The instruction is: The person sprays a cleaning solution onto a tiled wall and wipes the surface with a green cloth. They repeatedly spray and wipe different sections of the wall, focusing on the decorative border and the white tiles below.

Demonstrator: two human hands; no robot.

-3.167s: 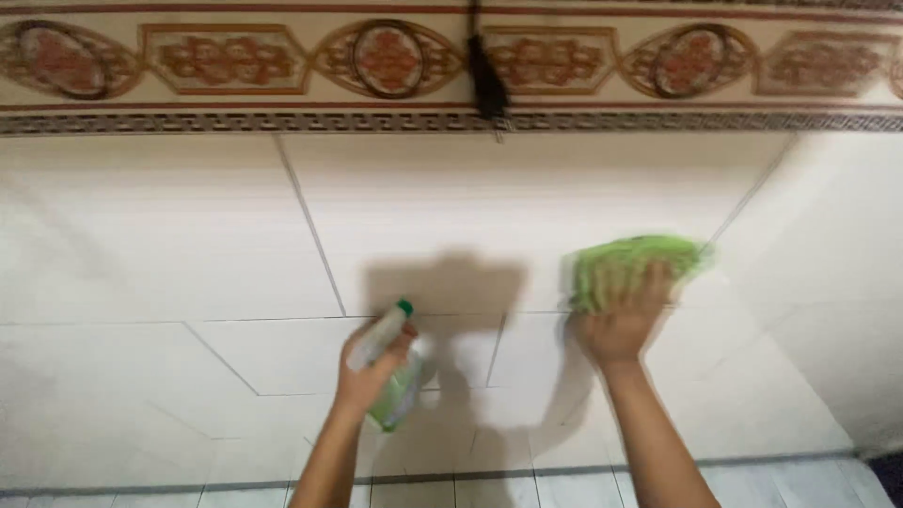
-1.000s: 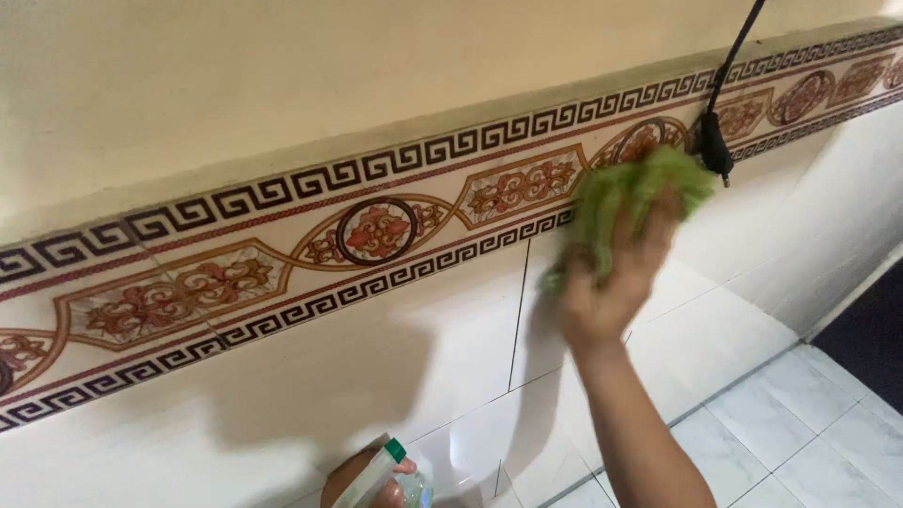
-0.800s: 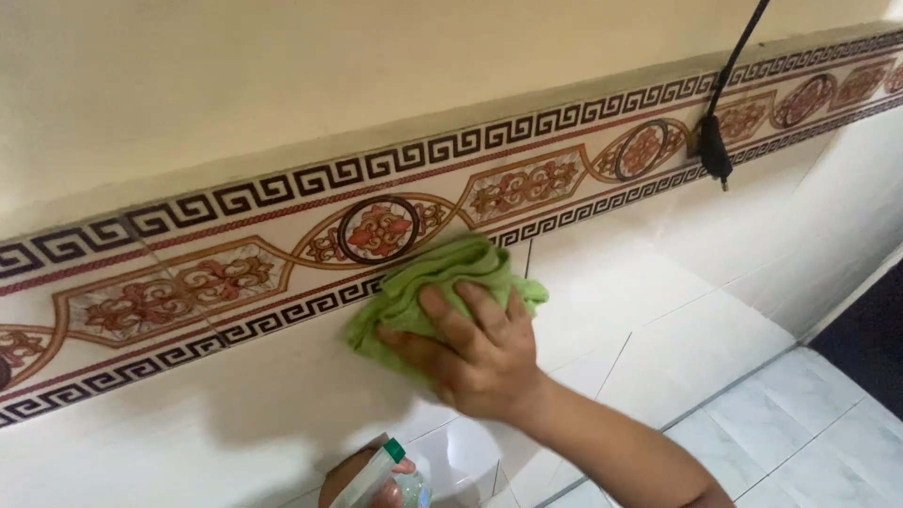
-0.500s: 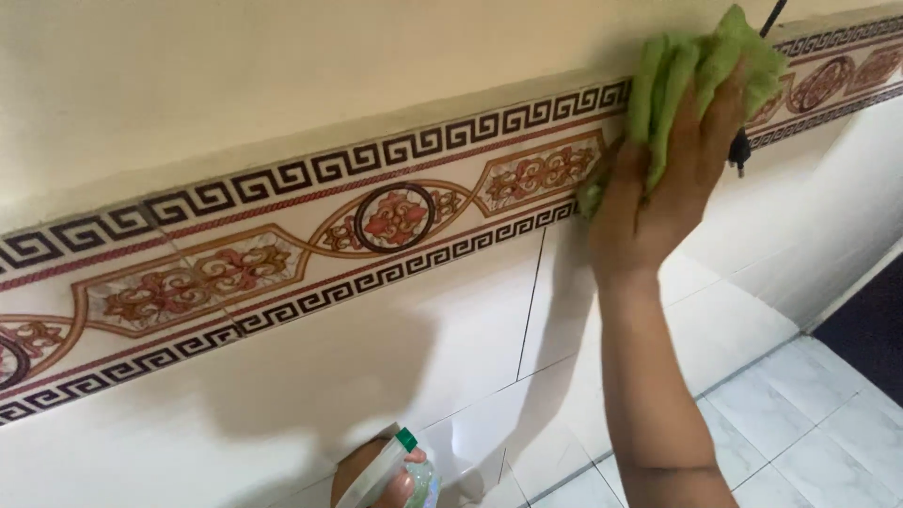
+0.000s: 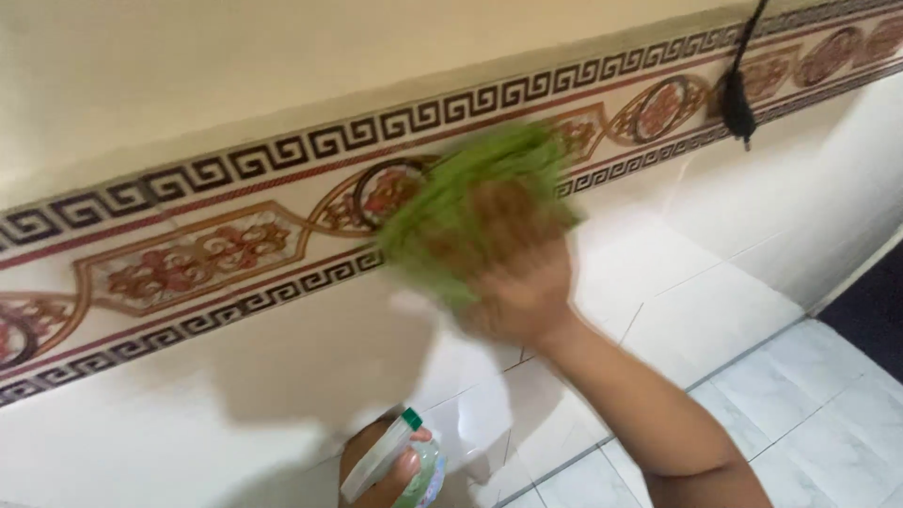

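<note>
One package is in view: a spray bottle [image 5: 414,466] at the bottom edge, low before the white wall tiles. It is held in the left hand [image 5: 381,470]. It has a white trigger head with a small green tip and a clear, greenish body. No labels, signs or screens can be seen.

We seem to be in a home's tiled room: glossy white wall tiles [image 5: 677,310] run below a patterned ornamental border [image 5: 216,254], with pale floor tiles [image 5: 809,414] beneath that border.
</note>
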